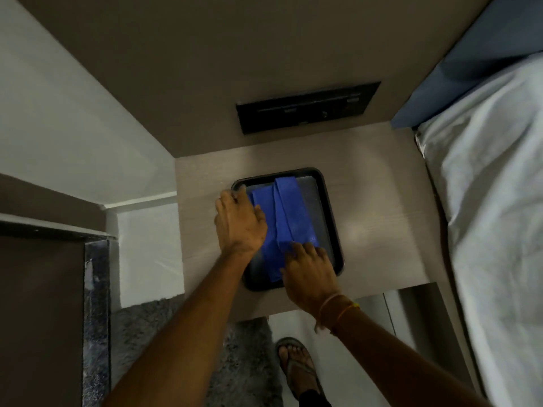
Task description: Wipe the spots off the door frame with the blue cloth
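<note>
The wooden bedside table (382, 218) stood in front of me, the bed (493, 230) to its right and the dark door frame (97, 289) down at the near left. On the table sat a black tray (332, 218), and in it lay the blue cloth (282, 212), folded into a strip whose long axis ran from near to far. My left hand (239, 221) lay flat over the cloth's left edge at the tray's far-left corner; I could not tell whether its fingers gripped anything. My right hand (308, 271) pressed on the near end, fingers curled onto the fold, and I judged it better placed to lift.
</note>
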{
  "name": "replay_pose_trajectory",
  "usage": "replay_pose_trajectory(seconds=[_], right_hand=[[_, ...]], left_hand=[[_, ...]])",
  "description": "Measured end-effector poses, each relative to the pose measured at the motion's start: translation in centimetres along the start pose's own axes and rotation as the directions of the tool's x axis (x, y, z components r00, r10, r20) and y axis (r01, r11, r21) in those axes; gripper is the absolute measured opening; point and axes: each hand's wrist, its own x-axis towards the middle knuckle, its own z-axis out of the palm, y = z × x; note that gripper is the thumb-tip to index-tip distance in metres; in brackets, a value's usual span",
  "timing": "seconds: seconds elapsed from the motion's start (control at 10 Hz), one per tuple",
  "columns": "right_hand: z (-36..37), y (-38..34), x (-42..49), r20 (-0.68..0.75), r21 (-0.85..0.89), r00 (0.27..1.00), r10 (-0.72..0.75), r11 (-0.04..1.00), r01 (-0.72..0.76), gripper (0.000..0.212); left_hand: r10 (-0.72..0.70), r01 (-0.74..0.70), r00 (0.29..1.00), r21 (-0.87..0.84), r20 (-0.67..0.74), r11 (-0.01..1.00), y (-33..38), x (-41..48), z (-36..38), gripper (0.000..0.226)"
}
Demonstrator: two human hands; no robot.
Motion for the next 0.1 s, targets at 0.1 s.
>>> replay_pose_trajectory(seconds=[0.1], right_hand=[[-3.4,-2.18,-0.81,-0.057,-0.023,0.997,-0.044,0.999,0.042,0.036]], left_hand=[[0.222,-0.223,0.974,-0.038,-0.033,0.974,-0.92,-1.69,-5.09,0.045]])
